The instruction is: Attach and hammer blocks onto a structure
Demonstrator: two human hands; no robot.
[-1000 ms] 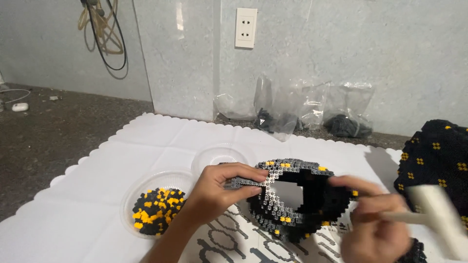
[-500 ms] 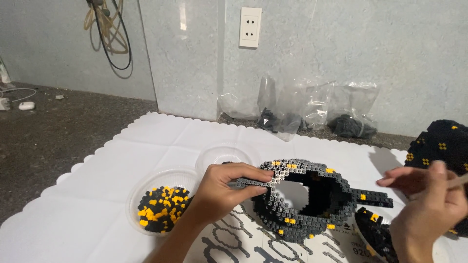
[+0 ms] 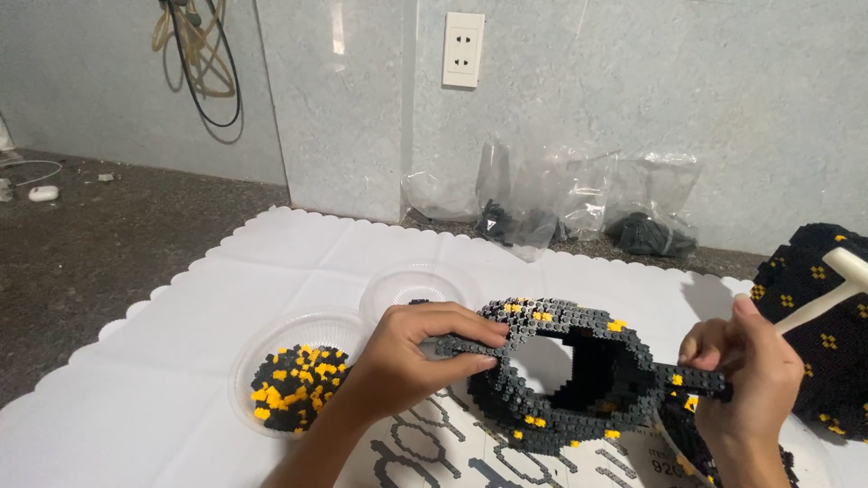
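At lower centre a black brick ring (image 3: pixel 565 384) (dotted with yellow studs) is gripped at its left arm by the left hand (image 3: pixel 411 361), fingers closed on it, while its right arm is pinched by the right hand (image 3: pixel 746 380), in which a small white mallet (image 3: pixel 827 289) is also held. A dish of black and yellow bricks (image 3: pixel 294 384) is seen at lower left on the white mat (image 3: pixel 226 298), with an emptier dish (image 3: pixel 416 285) behind it. Farther back, clear bags (image 3: pixel 561 203) are propped against the grey wall.

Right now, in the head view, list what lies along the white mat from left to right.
Clear dish of black and yellow bricks → left hand → black ring-shaped brick model → right hand → small white mallet.
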